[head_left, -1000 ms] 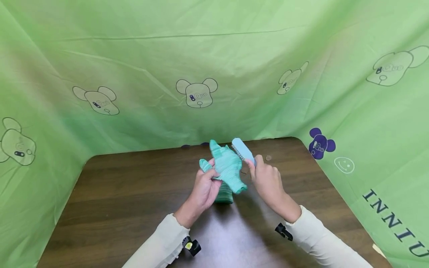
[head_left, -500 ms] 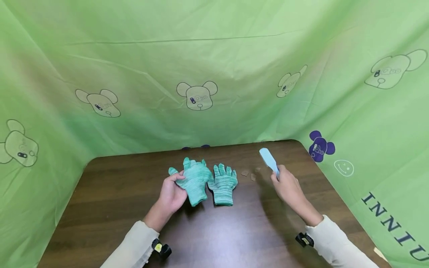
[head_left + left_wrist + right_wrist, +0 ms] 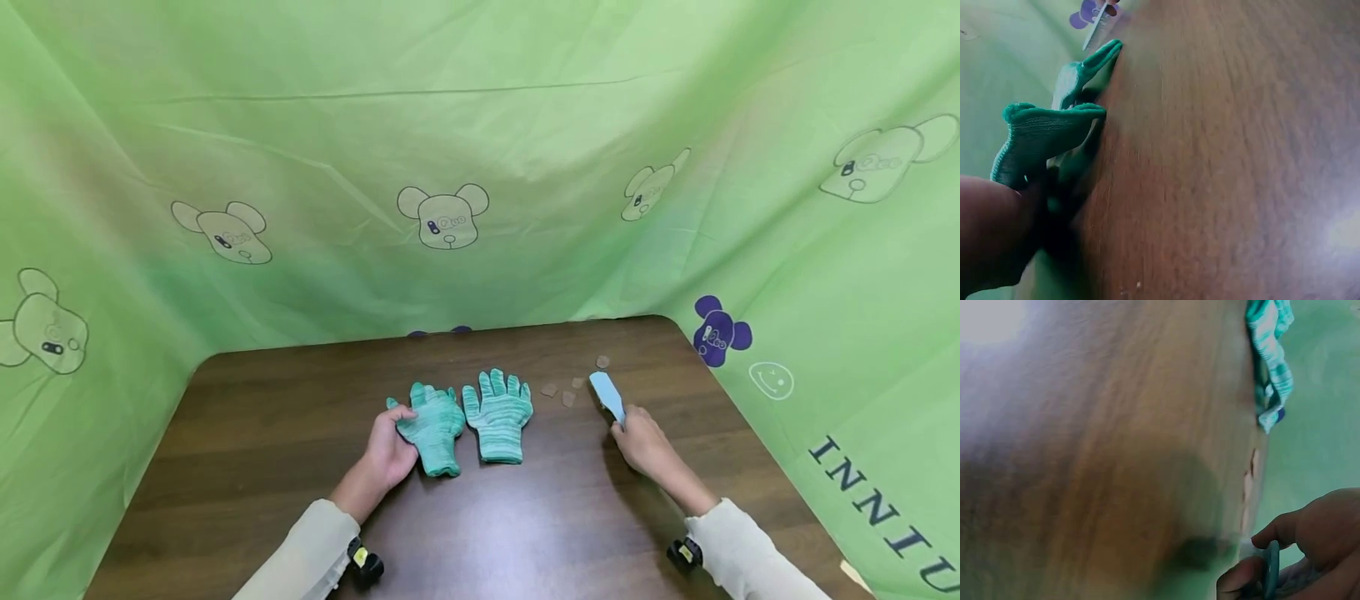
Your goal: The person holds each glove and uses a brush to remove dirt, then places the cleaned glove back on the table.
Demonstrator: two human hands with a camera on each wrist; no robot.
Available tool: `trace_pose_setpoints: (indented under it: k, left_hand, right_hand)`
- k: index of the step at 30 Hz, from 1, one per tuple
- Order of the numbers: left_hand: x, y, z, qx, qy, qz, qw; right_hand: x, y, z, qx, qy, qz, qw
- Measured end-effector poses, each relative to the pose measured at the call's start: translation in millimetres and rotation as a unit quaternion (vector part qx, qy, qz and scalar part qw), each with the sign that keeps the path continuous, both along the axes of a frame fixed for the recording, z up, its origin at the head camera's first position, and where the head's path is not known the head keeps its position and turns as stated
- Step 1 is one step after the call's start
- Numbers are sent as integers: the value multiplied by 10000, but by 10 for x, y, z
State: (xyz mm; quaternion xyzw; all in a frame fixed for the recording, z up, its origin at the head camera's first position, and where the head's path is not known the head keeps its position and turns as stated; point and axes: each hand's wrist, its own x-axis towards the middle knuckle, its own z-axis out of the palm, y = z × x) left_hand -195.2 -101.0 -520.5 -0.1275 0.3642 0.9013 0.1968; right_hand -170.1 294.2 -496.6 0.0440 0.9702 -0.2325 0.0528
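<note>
My left hand (image 3: 392, 452) holds a green striped knit glove (image 3: 437, 432) by its thumb side, thumb on top, low at the table. A matching glove (image 3: 501, 423) lies flat just to its right, fingers pointing away from me. In the left wrist view, the cuff of the held glove (image 3: 1047, 134) hangs ahead of my thumb. On the right, my right hand (image 3: 651, 446) grips the handle of a light blue brush (image 3: 606, 394). Its bristles face down and left and are mostly hidden in the head view. The handle end (image 3: 1272, 569) shows between my fingers in the right wrist view.
Several small brownish flat scraps (image 3: 568, 399) lie on the dark wooden table (image 3: 285, 433) between the second glove and the brush. One roundish piece (image 3: 602, 362) sits beyond the brush. A green printed cloth (image 3: 450, 283) hangs along the back and sides.
The held glove has come away from the brush, moved left and been lowered to the table beside the other glove. The brush has moved right and down toward the tabletop.
</note>
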Motion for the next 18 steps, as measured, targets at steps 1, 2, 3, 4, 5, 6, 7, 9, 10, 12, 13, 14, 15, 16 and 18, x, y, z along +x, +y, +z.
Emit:
trace_pose_setpoints:
  k: [1,2,3,4,5,6,7,9,10,12,13,14,15,16,18]
  left_hand:
    - [-1,-6,-1,-213,-67,50,9997]
    - [-1,-16,11,-470,-132,86,9988]
    - [-2,-23,36,-726,-180,96,9971]
    - [-6,-33,66,-987,-244,88,9948]
    - [-5,-44,105,-1229,-283,87,9920]
    - [0,-52,153,-1473,-354,102,9884]
    - [10,-61,208,-1726,-414,116,9841]
    - [25,-62,316,-2128,-470,153,9758]
    - [37,-69,368,-2307,-470,180,9717]
    - [66,-82,470,-2639,-404,210,9635]
    - [73,-94,509,-2793,-346,200,9594]
    - [77,-110,542,-2931,-285,183,9555]
    - [81,-135,570,-3039,-216,142,9524]
    - [82,-156,591,-3144,-174,112,9491]
    - [82,-213,605,-3320,-154,36,9431]
  right_hand:
    - [2,0,-21,21,3,-2,10000]
    - [5,-2,-40,47,25,6,10000]
    - [7,-8,-50,98,81,28,9999]
    - [9,-12,-57,153,143,51,9998]
    - [13,-16,-62,225,249,92,9994]
    - [19,-19,-65,324,359,134,9987]
    - [27,-24,-64,431,484,168,9978]
    - [44,-26,-70,677,757,198,9946]
    - [54,-24,-78,809,907,216,9923]
    - [75,-22,-101,1065,1254,194,9862]
    - [82,-22,-112,1154,1431,164,9828]
    - [88,-20,-125,1233,1586,139,9795]
    - [96,-20,-134,1300,1722,120,9764]
    - [104,-20,-144,1357,1814,108,9739]
    - [121,-21,-156,1406,1906,63,9715]
